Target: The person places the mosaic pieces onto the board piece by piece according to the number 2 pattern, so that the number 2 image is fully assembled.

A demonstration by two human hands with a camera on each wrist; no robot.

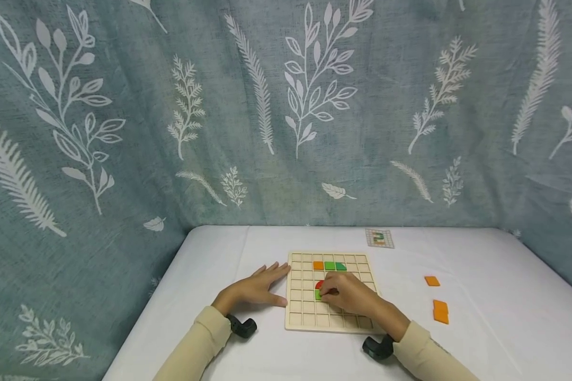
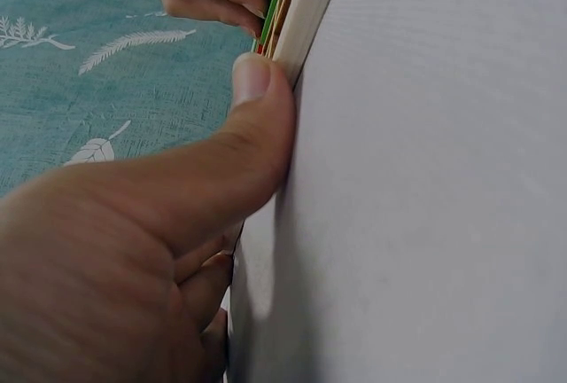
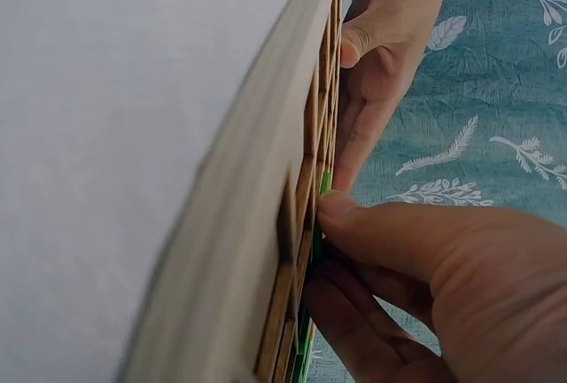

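Observation:
A wooden grid board [image 1: 295, 319] lies on the white table. Against its left edge rests my left hand [image 1: 259, 288], fingers spread, with the thumb touching the side of the frame. My right hand [image 1: 350, 293] reaches over the middle of the board and pinches a light green tile [image 1: 318, 295] in a cell. Just above that tile sits a red piece with a rounded corner [image 1: 320, 284]. Farther back, an orange tile [image 1: 318, 265], a green tile [image 1: 330, 265] and a darker green rounded tile [image 1: 340, 266] form a row. The right fingers partly hide the pinched tile.
Behind the board, toward the right, lies a small card with a coloured grid pattern [image 1: 380, 238]. Right of the board are a single orange tile [image 1: 431, 281] and more orange tiles close together [image 1: 440, 311]. A leaf-patterned curtain [image 1: 276, 185] hangs behind the table.

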